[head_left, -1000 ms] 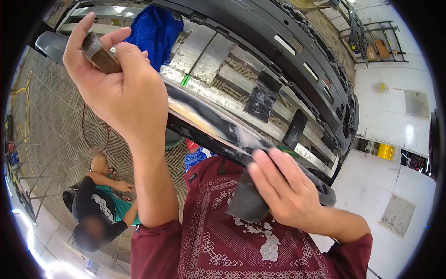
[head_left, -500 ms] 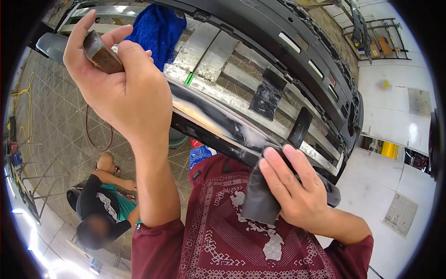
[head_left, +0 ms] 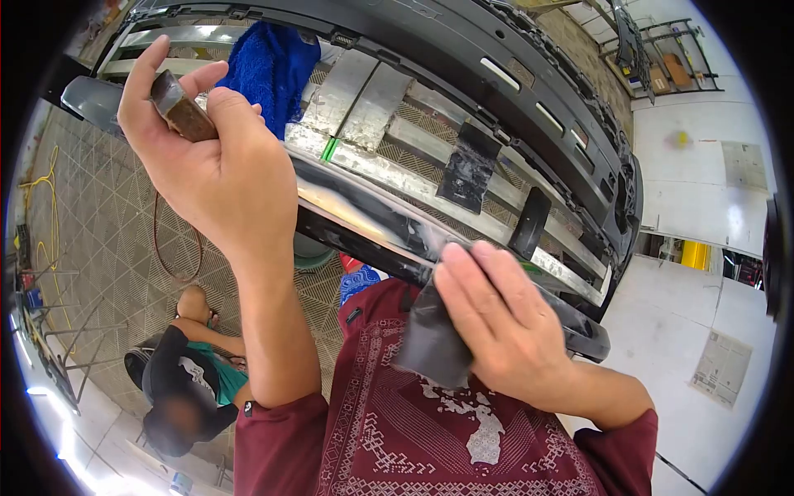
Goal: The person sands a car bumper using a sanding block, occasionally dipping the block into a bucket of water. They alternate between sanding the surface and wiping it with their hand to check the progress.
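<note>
Right hand [head_left: 504, 331] has its fingers pressed together flat over a dark sheet of sandpaper [head_left: 430, 339], pushing its top edge against the shiny lower strip of the bumper [head_left: 389, 207]; the rest hangs below the palm. Left hand [head_left: 215, 165] is raised, pinching a brown block [head_left: 178, 106] near a blue cloth [head_left: 273, 62].

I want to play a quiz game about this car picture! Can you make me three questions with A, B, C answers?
1. Where is the blue cloth?
A. on the bumper
B. on the floor
C. in the right hand

2. What colour is the person's shirt?
A. yellow
B. dark red
C. white

3. What is the left hand doing?
A. hanging open
B. pinching a brown block
C. holding a hammer

Answers: 1 A, the cloth drapes over the bumper; 2 B, the patterned shirt is dark red; 3 B, the fingers close on the block.
</note>
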Demonstrator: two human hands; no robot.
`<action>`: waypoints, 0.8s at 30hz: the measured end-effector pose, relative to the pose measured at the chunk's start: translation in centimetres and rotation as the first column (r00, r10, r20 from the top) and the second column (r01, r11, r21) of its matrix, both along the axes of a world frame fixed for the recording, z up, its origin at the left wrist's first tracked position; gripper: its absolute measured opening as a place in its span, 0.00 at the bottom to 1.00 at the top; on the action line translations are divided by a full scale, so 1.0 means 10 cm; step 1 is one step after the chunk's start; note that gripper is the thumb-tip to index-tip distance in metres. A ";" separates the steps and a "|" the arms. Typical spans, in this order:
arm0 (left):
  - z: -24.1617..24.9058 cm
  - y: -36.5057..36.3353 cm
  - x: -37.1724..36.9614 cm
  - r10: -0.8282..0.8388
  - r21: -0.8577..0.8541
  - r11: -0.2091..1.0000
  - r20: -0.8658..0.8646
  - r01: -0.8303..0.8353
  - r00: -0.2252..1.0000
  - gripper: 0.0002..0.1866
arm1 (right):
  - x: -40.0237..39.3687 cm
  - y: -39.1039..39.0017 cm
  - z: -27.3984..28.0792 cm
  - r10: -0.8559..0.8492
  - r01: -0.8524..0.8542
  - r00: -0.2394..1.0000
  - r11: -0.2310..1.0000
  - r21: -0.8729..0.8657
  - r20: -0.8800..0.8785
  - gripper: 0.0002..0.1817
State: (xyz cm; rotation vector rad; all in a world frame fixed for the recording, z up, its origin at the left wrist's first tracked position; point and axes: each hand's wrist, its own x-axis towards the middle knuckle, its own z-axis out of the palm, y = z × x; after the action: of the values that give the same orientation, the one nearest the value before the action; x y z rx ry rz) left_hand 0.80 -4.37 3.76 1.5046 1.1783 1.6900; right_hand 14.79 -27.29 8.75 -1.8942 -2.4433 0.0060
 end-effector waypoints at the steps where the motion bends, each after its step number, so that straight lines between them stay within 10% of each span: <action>1: 0.00 0.00 0.00 -0.007 0.011 1.000 0.008 0.007 1.000 0.26 | 0.05 -0.08 0.00 -0.018 0.018 1.000 1.000 0.023 0.025 0.26; 24: 0.02 0.00 0.00 -0.016 0.015 1.000 0.161 0.013 0.987 0.27 | 0.19 0.11 0.05 0.107 -0.125 0.975 0.989 -0.084 -0.196 0.30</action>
State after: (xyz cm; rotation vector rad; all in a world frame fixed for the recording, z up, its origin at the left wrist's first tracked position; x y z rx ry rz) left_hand 0.77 -4.38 3.95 1.3528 1.0701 1.7768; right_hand 16.74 -26.20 9.29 -1.6919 -2.4580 0.3002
